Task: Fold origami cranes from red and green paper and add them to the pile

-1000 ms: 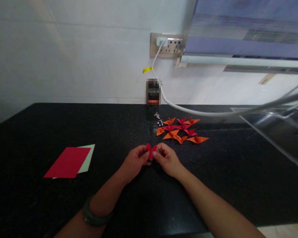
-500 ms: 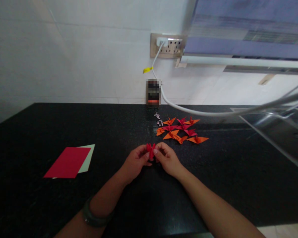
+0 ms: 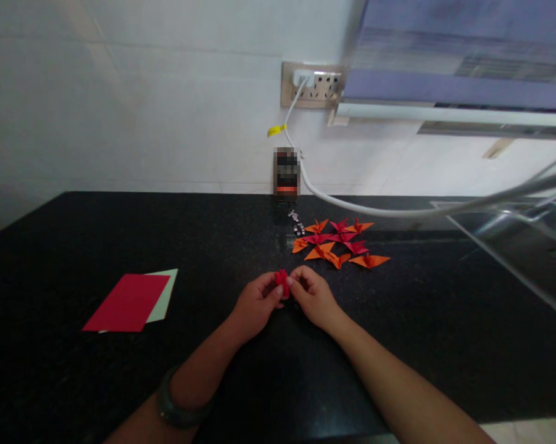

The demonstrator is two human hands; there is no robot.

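Note:
Between my hands, just above the dark countertop, is a small folded piece of red paper [image 3: 283, 282]. My left hand [image 3: 258, 303] pinches its left side between thumb and fingers, and a dark bangle circles that wrist. From the other side, my right hand [image 3: 315, 297] grips it with thumb and fingertips. The fingers cover part of the folds. Beyond my right hand lies a group of folded paper cranes, some orange [image 3: 369, 261] and some red [image 3: 355, 247]. Off to the left, a red paper sheet [image 3: 127, 302] overlaps a pale green sheet [image 3: 165, 302].
A blurred-out dark box [image 3: 286, 174] stands against the tiled wall, with a charm-like string [image 3: 297, 223] in front. A white cable [image 3: 352, 206] runs from the wall socket [image 3: 311, 86] across to the right. A metal sink [image 3: 532, 246] is set into the black countertop [image 3: 74, 246].
The red folded paper has narrowed, its upper points drawn together between my fingers. My left hand has shifted slightly to the right; the right hand is nearly still.

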